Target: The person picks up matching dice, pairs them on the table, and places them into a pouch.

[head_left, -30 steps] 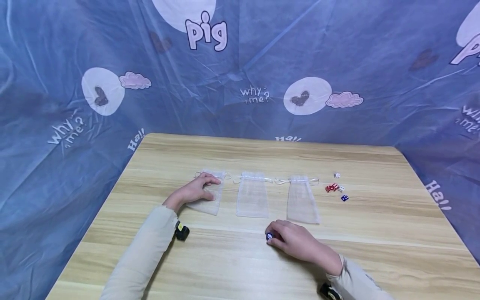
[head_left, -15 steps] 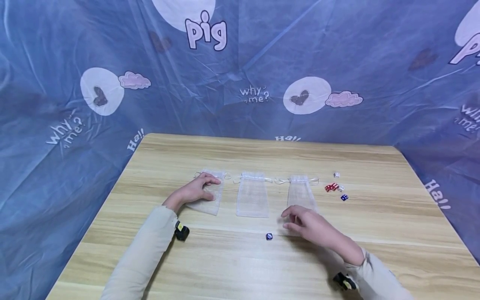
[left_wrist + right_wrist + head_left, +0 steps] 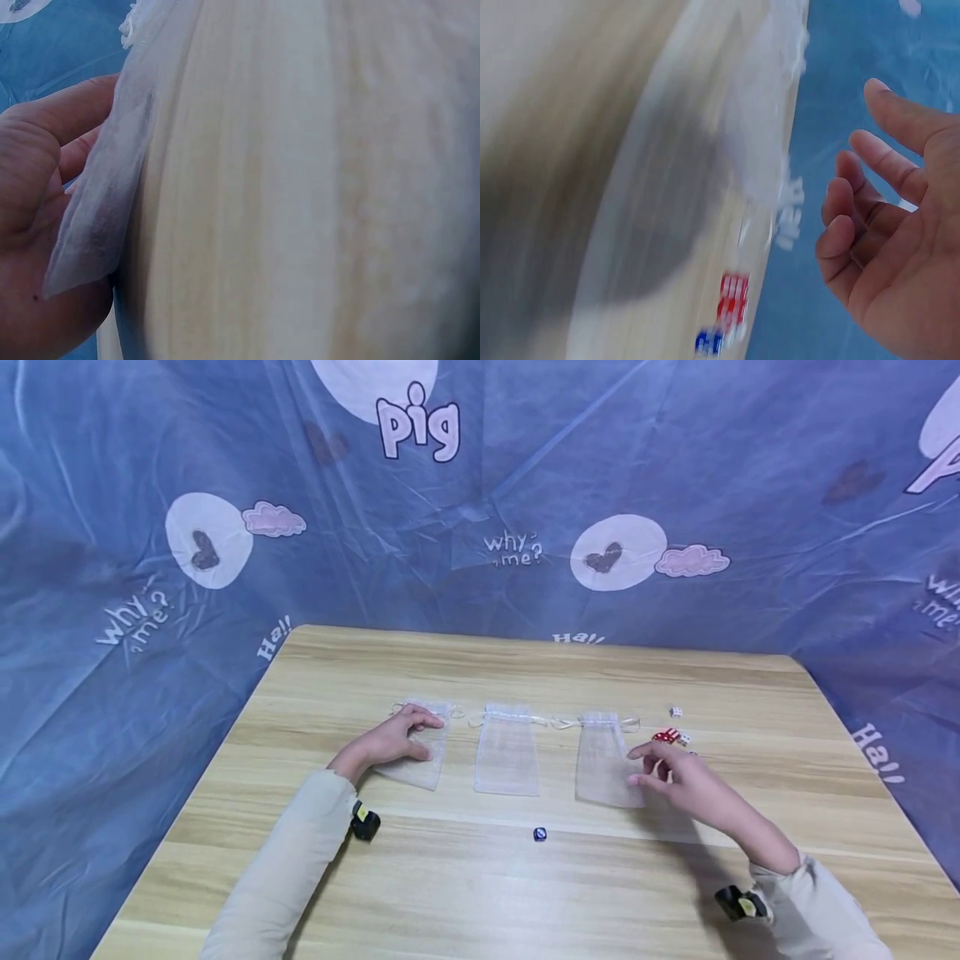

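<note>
My left hand [image 3: 393, 739] rests at the leftmost white mesh drawstring bag [image 3: 422, 770], thumb and forefinger spread apart. In the left wrist view the bag's sheer cloth [image 3: 112, 180] covers part of the fingers. My right hand [image 3: 686, 785] hovers by the right edge of the rightmost mesh bag [image 3: 603, 764], holding nothing, its fingers loosely bent. Just beyond its knuckles are red dice [image 3: 667, 737], a white die [image 3: 685, 740] and a mostly hidden blue die [image 3: 693, 755]. Another blue die [image 3: 540, 834] sits alone on the table, nearer the front.
A third mesh bag [image 3: 507, 756] lies flat between the other two, ribbons spread at its top. One more white die [image 3: 677, 712] is farther back on the right. The wooden table [image 3: 450, 893] ends at a blue printed curtain [image 3: 465, 585].
My right hand has let go of the blue die at the front and travelled right and away from me, toward the other dice. The left hand stays at its bag.
</note>
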Demonstrator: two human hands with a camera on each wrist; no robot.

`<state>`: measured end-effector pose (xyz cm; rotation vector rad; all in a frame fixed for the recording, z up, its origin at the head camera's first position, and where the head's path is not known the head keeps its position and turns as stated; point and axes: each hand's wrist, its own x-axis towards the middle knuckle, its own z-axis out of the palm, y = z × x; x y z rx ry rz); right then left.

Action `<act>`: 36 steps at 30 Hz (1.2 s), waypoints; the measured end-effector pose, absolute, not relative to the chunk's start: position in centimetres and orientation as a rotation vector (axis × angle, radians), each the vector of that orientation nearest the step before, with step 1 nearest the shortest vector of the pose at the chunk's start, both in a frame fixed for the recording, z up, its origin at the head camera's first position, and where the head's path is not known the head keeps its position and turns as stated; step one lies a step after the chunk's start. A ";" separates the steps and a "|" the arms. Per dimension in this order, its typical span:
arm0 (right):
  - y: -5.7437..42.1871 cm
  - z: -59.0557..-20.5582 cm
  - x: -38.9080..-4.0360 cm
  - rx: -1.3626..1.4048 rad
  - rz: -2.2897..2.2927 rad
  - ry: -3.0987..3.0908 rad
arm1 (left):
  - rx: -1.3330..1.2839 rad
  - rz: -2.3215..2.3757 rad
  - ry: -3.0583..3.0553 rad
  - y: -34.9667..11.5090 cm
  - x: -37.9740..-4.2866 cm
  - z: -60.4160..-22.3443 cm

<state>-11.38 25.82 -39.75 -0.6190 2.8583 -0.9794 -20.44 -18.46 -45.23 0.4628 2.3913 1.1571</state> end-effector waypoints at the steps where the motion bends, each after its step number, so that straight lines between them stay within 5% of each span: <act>1: 26.4 -39.8 -11.5 -0.610 -0.985 2.873 | 0.464 1.160 2.391 -18.4 -20.5 -45.3; 18: 33.2 -41.7 -12.9 -0.275 -0.929 2.989 | 0.471 1.172 2.383 -18.5 -20.4 -45.5; 36: 34.9 -43.7 -13.7 -0.117 -0.863 2.913 | 0.448 1.172 2.362 -18.5 -20.2 -45.1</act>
